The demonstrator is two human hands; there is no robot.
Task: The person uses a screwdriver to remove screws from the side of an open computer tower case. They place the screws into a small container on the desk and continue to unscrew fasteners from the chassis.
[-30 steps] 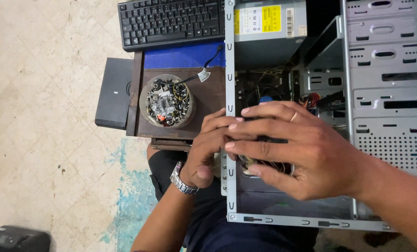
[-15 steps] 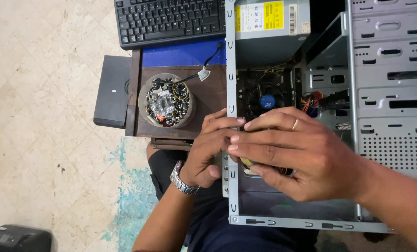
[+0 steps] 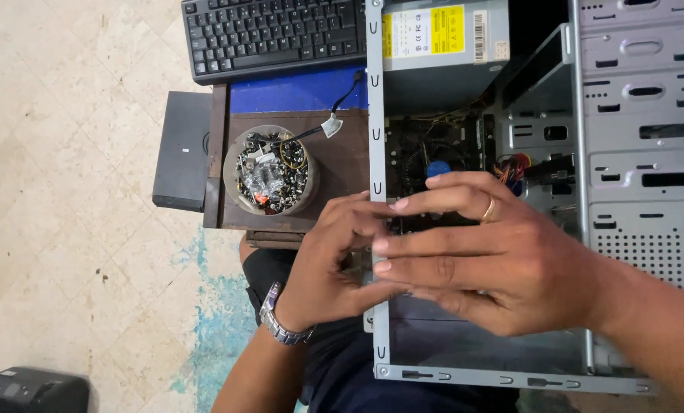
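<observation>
An open grey computer case lies on its side in front of me. My left hand, with a metal watch on the wrist, is curled at the case's left frame rail. My right hand, wearing a ring, reaches across from the right. Its fingers are stretched out flat and meet the left fingertips at the rail. Whatever is between the fingers is hidden. Behind the hands, inside the case, is a dark board with a blue-hubbed fan.
A round clear tub of screws and small parts stands on a brown wooden stool, with a white cable plug beside it. A black keyboard lies above, a black box to the left, and a power supply and drive bays in the case.
Both hands have stayed at the case's left rail; the right fingers have straightened and spread a little over the left fingertips. The view has shifted slightly.
</observation>
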